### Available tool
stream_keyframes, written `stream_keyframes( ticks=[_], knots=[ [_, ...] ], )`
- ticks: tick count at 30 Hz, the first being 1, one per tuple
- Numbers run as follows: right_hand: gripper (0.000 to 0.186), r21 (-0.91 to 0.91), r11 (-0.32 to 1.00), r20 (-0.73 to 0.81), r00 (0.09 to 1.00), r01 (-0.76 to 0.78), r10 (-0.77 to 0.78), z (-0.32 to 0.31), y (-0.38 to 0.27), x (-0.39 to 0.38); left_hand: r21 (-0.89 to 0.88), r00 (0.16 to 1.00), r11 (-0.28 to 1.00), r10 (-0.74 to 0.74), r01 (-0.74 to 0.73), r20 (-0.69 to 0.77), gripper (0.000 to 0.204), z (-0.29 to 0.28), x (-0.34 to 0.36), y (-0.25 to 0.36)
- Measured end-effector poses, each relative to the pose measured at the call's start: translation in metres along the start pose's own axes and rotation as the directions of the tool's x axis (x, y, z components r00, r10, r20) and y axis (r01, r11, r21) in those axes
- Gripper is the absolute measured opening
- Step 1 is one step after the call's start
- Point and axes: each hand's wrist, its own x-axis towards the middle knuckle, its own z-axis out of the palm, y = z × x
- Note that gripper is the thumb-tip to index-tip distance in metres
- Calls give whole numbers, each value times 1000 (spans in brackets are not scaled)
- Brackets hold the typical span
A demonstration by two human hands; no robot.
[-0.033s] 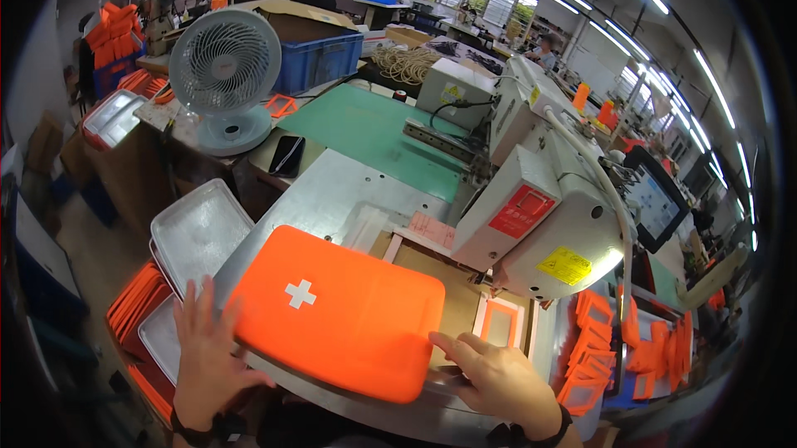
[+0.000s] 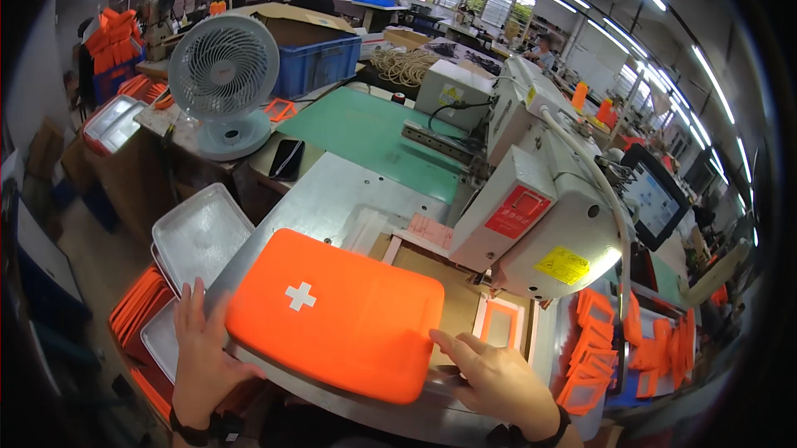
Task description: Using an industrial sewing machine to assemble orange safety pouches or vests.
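An orange first-aid case shell [image 2: 340,323], a rounded rectangle with a white cross near its upper left, lies tilted over the metal bed of a sewing machine. At its right edge, my right hand [image 2: 494,381] pinches the rim between thumb and bent fingers. My left hand [image 2: 203,357] is beside the shell's left edge, with fingers stretched up and thumb apart. It holds nothing, and I cannot tell whether it touches the shell. Right of the shell, an orange rectangular frame [image 2: 500,323] sits in a white-edged template [image 2: 398,247] below the machine head [image 2: 556,232].
Clear-looking trays [image 2: 199,232] and stacked orange pieces [image 2: 137,303] stand at the left. A fan [image 2: 222,74] and a phone [image 2: 287,159] are beyond them. Several orange frames [image 2: 589,348] hang at the right, under a screen [image 2: 656,195]. A green mat [image 2: 365,137] covers the table behind.
My left hand has shifted very slightly, and the shell's left end has moved a touch toward it. My right hand keeps its pinch in the same place.
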Motion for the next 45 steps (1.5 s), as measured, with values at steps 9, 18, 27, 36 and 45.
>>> stream_keyframes(
  ticks=[9,18,27,36,45],
  knots=[
    [59,231,969,138,989,-87,56,12,4,-2,-419,993,902,-64,101,103,75,-4,-5,23],
    [47,669,735,-158,987,110,-5,1,-7,-17,-535,786,833,-236,-139,-571,31,-66,-13,26],
    [27,603,777,-69,959,-179,275,30,18,-1,-542,1000,840,-15,22,16,45,-40,103,44],
    [39,304,925,-147,948,-227,282,33,27,4,-104,847,886,462,-452,263,58,-24,90,53],
    [36,326,923,-100,964,-203,248,31,20,8,-418,683,808,580,-415,444,27,21,131,104]
  ],
)
